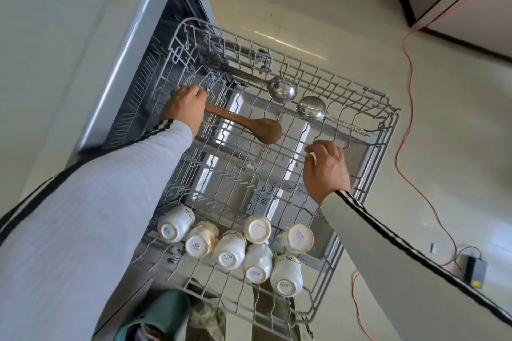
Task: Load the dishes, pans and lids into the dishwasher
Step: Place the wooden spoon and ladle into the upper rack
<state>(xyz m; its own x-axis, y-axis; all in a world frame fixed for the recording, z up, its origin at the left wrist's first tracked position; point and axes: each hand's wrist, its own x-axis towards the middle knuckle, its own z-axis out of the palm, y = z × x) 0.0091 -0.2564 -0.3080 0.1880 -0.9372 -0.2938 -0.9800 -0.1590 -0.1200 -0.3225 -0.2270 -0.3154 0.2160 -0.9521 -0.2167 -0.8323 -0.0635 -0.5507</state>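
The grey wire upper rack (pixel 386 130) of the dishwasher (pixel 130 44) is pulled out below me. My left hand (pixel 184 109) grips the handle of a wooden spoon (pixel 257 127) that lies across the rack's far part. My right hand (pixel 325 167) hovers over the rack's right side with fingers loosely curled, holding nothing that I can see. A steel ladle (pixel 282 89) and a steel serving spoon (pixel 311 108) lie on the rack beyond the wooden spoon. Several white cups (pixel 256 263) stand upside down at the rack's near end.
The open dishwasher door (pixel 318 250) shows through the rack wires. An orange cable (pixel 407 130) runs over the pale floor on the right to a black adapter (pixel 475 271). A cabinet (pixel 471 5) stands at the top right. The white counter (pixel 55 36) lies to the left.
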